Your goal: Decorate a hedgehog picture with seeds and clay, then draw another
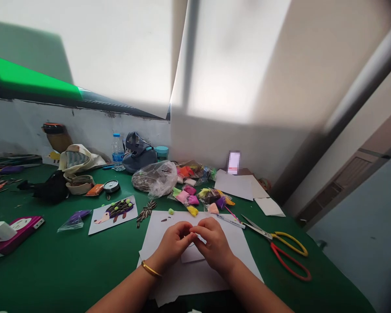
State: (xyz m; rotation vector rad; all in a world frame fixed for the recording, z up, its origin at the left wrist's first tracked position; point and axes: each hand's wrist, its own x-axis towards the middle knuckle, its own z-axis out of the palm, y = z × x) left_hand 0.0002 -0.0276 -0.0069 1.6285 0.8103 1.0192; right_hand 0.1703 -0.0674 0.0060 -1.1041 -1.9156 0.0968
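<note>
My left hand (177,239) and my right hand (212,243) meet at the fingertips, both closed in a pinch. Whatever lies between the fingers is too small or hidden to make out. Below them a small white card (190,256) with faint drawn lines rests on larger white paper (169,278). On that paper, beyond my left hand, sit a light green clay lump (171,211) and a dark seed (164,220). A pile of striped sunflower seeds (146,211) is to the left of the sheet. A white pen (230,221) lies beyond my right hand.
Scissors (273,237) with yellow and red handles lie open at right. Several bagged clay pieces (187,195) and a plastic bag (154,178) are behind the paper. A hedgehog picture card (114,214) lies left. A bottle (117,152) stands near the wall.
</note>
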